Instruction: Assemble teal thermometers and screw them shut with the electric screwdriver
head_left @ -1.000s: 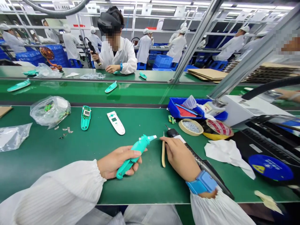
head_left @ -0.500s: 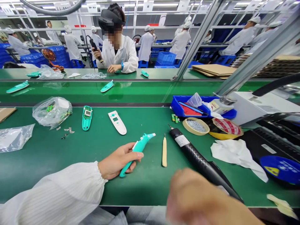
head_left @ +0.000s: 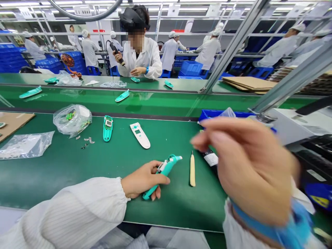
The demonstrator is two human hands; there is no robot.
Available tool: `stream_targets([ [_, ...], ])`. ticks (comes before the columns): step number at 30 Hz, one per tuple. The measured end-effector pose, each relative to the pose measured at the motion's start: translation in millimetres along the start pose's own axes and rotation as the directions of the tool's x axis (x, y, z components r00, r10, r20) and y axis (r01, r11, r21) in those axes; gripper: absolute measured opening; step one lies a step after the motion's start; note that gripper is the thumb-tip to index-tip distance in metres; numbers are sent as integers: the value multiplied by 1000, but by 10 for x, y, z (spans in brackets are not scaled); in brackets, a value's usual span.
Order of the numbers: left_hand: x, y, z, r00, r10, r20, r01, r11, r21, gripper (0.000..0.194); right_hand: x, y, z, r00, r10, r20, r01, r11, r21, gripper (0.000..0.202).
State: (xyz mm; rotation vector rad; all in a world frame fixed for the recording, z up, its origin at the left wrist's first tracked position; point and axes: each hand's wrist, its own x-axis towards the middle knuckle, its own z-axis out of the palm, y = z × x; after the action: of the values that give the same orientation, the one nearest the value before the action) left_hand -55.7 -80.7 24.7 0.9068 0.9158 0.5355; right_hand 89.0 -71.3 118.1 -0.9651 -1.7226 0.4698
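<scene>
My left hand (head_left: 145, 180) is wrapped round a teal handheld device (head_left: 167, 166), which is tilted up to the right. Its narrow white tip points right, and white and dark inner parts show on its upper side. My right hand (head_left: 249, 162), wearing a blue wristband, is raised over the right side of the bench. Its fingers are bent and smeared by motion, so whether they hold anything cannot be seen. Between the hands lies a thin tool with a cream handle (head_left: 192, 171). A black electric screwdriver (head_left: 211, 159) is mostly hidden behind my right hand.
On the green bench lie a white cover (head_left: 140, 135), a teal shell with a circuit board (head_left: 108, 128), small metal pieces (head_left: 88, 141) and a clear bag (head_left: 72, 119). A blue tray (head_left: 210, 114) is partly hidden. A co-worker (head_left: 140, 52) sits across the belt.
My right hand has risen from the lower edge and moved forward over the right-hand items. My left hand still grips the teal device, now turned to show more of its inside.
</scene>
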Motion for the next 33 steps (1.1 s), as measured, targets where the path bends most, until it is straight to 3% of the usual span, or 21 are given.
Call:
stream_targets([
  [2, -29, -8, -14, 999, -19, 39, 14, 991, 137, 42, 270, 155, 127, 962, 111, 251, -95, 993, -75, 20],
  [3, -43, -11, -21, 998, -26, 55, 14, 978, 208, 42, 381, 256, 223, 896, 191, 400, -135, 977, -164, 27],
  [4, -56, -14, -27, 997, -31, 66, 11, 962, 274, 44, 472, 364, 338, 803, 268, 532, -146, 954, -261, 36],
  [6, -74, -18, -38, 997, -33, 71, 3, 925, 381, 49, 584, 584, 605, 666, 426, 612, -114, 869, -481, 63],
  [8, -79, -21, -45, 998, -6, 60, -22, 892, 451, 53, 617, 777, 879, 644, 456, 614, -87, 841, -534, 88],
  [10, -75, -21, -51, 998, 20, 58, -46, 869, 493, 56, 609, 922, 1110, 642, 481, 597, -78, 816, -573, 98],
  [13, -73, -7, -56, 997, 5, 72, -40, 864, 503, 58, 597, 1011, 1289, 627, 518, 582, -103, 796, -597, 65],
  [15, -82, 5, -55, 997, -10, 82, -30, 876, 482, 52, 607, 966, 1248, 622, 527, 579, -144, 804, -577, 40],
  [18, -111, 0, -41, 996, 21, 85, -60, 872, 486, 38, 596, 748, 892, 642, 496, 585, -220, 850, -479, 26],
  [21, -150, -47, 4, 981, -35, 193, -66, 866, 495, 36, 445, 437, 219, 701, 458, 547, -344, 889, -303, 28],
  [23, -182, -85, 68, 931, -144, 335, -13, 905, 425, 43, 217, 257, -324, 737, 554, 388, -600, 800, -2, 33],
  [25, -214, -101, 160, 885, -197, 422, 58, 946, 319, 50, -116, 146, -858, 696, 672, 253, -717, 671, 190, 31],
  [27, -233, -70, 273, 895, -172, 412, 90, 973, 211, 55, -519, 116, -1326, 655, 755, 35, -724, 613, 316, 32],
  [29, -219, 9, 407, 907, -164, 387, 109, 981, 160, 58, -938, 159, -1708, 542, 820, -185, -687, 559, 464, 33],
  [33, -76, 223, 806, 896, -167, 411, 55, 961, 271, 61, -1633, 403, -2293, 287, 781, -555, -452, 621, 640, 40],
])
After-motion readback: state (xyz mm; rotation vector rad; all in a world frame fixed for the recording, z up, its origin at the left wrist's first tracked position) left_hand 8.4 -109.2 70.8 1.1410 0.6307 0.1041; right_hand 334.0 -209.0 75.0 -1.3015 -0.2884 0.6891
